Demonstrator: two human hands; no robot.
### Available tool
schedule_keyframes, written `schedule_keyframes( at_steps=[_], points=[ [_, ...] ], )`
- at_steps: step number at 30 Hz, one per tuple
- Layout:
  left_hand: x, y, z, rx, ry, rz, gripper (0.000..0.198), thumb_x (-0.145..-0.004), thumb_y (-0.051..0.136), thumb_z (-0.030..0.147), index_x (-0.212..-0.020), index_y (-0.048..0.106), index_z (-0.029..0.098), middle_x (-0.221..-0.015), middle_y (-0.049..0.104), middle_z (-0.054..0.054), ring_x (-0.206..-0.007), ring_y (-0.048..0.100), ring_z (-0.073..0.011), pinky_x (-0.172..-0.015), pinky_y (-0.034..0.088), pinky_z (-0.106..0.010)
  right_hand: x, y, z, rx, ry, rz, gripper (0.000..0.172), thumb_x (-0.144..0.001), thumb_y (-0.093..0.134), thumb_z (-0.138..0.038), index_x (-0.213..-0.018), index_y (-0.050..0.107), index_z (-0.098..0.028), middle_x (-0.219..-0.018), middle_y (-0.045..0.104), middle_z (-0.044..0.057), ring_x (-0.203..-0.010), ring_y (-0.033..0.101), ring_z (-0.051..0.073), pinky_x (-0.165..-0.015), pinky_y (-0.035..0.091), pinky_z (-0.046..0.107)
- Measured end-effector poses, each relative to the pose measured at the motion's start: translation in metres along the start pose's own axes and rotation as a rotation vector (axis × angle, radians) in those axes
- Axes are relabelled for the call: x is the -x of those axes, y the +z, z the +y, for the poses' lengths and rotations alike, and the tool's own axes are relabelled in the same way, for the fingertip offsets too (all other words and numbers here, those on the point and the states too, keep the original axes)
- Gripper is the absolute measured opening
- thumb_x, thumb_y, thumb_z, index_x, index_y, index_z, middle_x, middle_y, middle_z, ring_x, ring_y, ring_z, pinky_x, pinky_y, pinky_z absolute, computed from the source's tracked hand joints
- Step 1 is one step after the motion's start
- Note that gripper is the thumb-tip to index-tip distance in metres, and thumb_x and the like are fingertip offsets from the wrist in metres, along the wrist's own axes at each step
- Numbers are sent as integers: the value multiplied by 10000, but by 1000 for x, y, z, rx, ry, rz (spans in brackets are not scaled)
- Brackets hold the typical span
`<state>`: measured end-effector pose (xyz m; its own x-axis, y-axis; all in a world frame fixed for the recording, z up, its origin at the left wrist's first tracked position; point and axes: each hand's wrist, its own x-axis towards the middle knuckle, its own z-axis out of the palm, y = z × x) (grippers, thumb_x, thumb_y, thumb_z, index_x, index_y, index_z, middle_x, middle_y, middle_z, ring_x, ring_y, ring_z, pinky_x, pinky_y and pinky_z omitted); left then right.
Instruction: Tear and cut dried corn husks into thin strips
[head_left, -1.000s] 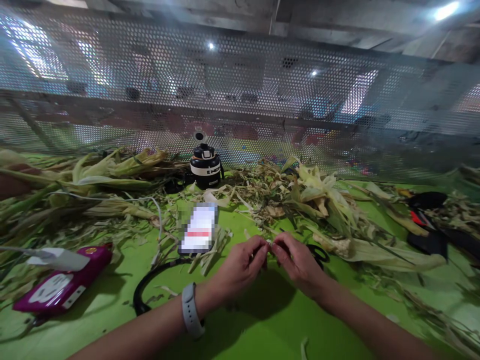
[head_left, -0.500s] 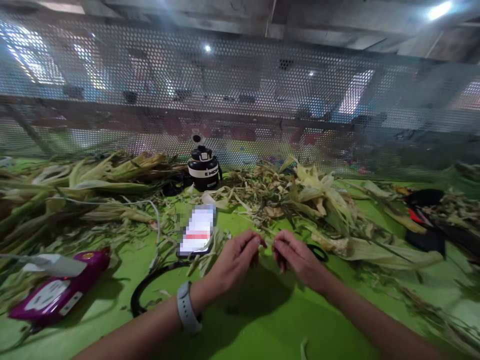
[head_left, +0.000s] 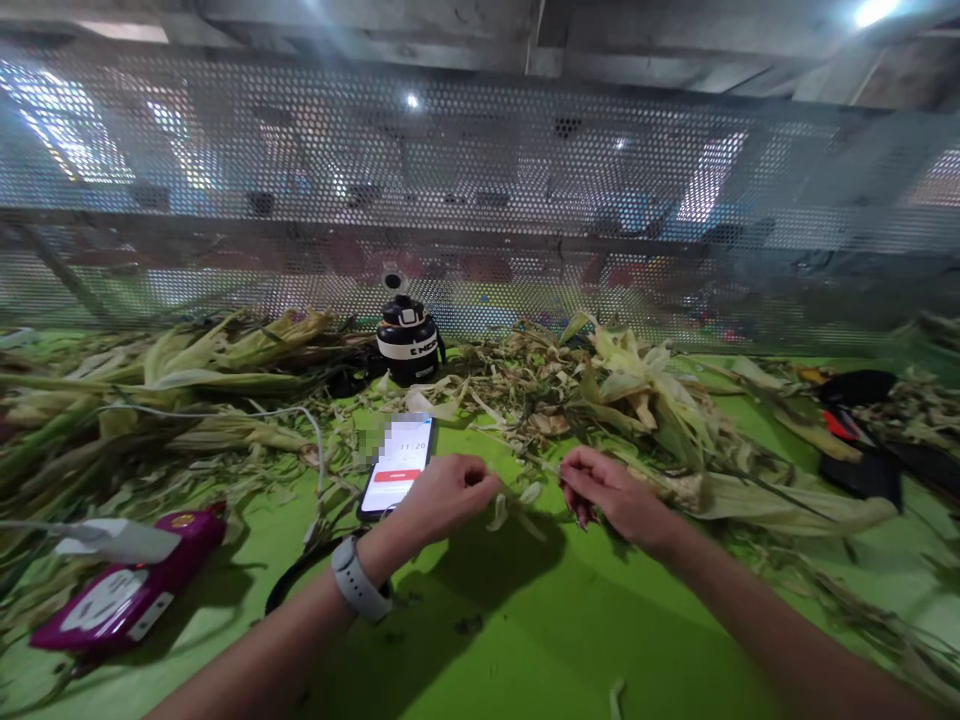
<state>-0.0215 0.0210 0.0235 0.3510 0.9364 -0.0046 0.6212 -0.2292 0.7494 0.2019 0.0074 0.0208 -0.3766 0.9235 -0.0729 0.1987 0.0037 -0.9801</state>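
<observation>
My left hand [head_left: 456, 492], with a grey watch band [head_left: 360, 582] on its wrist, is curled closed above the green surface [head_left: 525, 640], just right of a lit phone [head_left: 397, 465]. What it holds, if anything, is hidden. Beside its fingertips are pale husk scraps [head_left: 514, 510]. To the right, my right hand [head_left: 604, 492] has its fingers bent together near the pile of corn husks [head_left: 660, 400]; anything between them is too small to make out. The two hands are apart.
A black bottle [head_left: 409, 345] with its lid up stands before a perforated metal screen [head_left: 480, 190]. At left lie more husks [head_left: 225, 370], a purple device [head_left: 127, 590] with a white plug, and a cable. Black and red items [head_left: 859, 440] lie at right.
My hands have moved apart, the left one shifting left and the right one slightly right. Pale scraps now show between them. The view has shifted slightly.
</observation>
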Motion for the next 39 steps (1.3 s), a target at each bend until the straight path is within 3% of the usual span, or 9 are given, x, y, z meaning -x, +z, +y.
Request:
schedule_keyframes(
  at_steps=[3, 9, 12, 17, 19, 24, 30, 35, 39],
  points=[
    [2, 6, -2, -36, 58, -91, 162, -708, 532, 274, -774, 637, 170, -671, 608, -5, -590, 519, -146, -522, 343, -244, -2, 0, 4, 63, -63, -22, 427, -785, 564, -620, -763, 497, -199, -620, 489, -48, -549, 483, 103, -539, 425, 245],
    [1, 24, -8, 31, 147, -78, 236, -731, 585, 294, -927, 613, 166, -817, 660, -49, -727, 583, -185, -655, 449, -292, 1, 2, 4, 333, -154, -2, 303, -908, 477, -468, -785, 523, -196, -694, 503, -18, -644, 472, 131, -602, 388, 264],
    [1, 30, -8, 196, 100, -164, 321, -786, 548, 303, -1076, 564, 164, -886, 691, -72, -781, 631, -194, -711, 486, -311, 2, 3, 2, 465, -226, 67, 286, -925, 463, -425, -776, 540, -193, -776, 521, 13, -737, 496, 160, -669, 395, 289],
    [5, 37, -7, 302, 77, -154, 542, -777, 574, 275, -1280, 406, 164, -974, 694, -92, -861, 639, -212, -798, 483, -351, -1, 3, 5, 438, -271, 109, 331, -902, 473, -483, -769, 547, -188, -803, 498, 25, -785, 492, 180, -724, 396, 313],
    [6, 39, -6, 303, 77, -140, 532, -778, 581, 273, -1273, 416, 169, -927, 686, -78, -818, 625, -209, -766, 479, -351, -2, 4, 8, 332, -232, 90, 365, -871, 490, -539, -776, 540, -190, -768, 488, 10, -741, 480, 169, -688, 396, 301],
    [6, 39, -1, 492, 161, -197, 224, -849, 512, 322, -997, 575, 166, -817, 613, -33, -757, 556, -166, -710, 448, -299, -4, 6, 8, 149, -172, 85, 424, -790, 564, -612, -765, 548, -190, -741, 511, -2, -711, 481, 153, -672, 405, 287],
    [6, 34, 1, 662, 127, -165, 271, -845, 532, 432, -880, 595, 171, -840, 582, -19, -790, 510, -153, -747, 419, -290, -1, 4, 3, 14, -107, 79, 380, -777, 617, -567, -807, 568, -192, -726, 556, 1, -715, 521, 154, -712, 427, 294],
    [2, 33, 1, 832, 47, -140, 343, -784, 598, 489, -922, 624, 177, -885, 613, -25, -845, 524, -156, -818, 409, -297, 2, -1, -2, 186, -220, 105, 339, -831, 562, -543, -793, 571, -206, -803, 540, 23, -773, 518, 175, -731, 423, 303],
    [1, 36, 0, 946, 13, -142, 318, -766, 637, 459, -892, 638, 167, -845, 620, -17, -811, 538, -145, -814, 423, -296, 8, 2, -8, 392, -288, -17, 254, -903, 513, -418, -783, 580, -205, -884, 543, 43, -855, 527, 186, -796, 422, 319]
  ],
)
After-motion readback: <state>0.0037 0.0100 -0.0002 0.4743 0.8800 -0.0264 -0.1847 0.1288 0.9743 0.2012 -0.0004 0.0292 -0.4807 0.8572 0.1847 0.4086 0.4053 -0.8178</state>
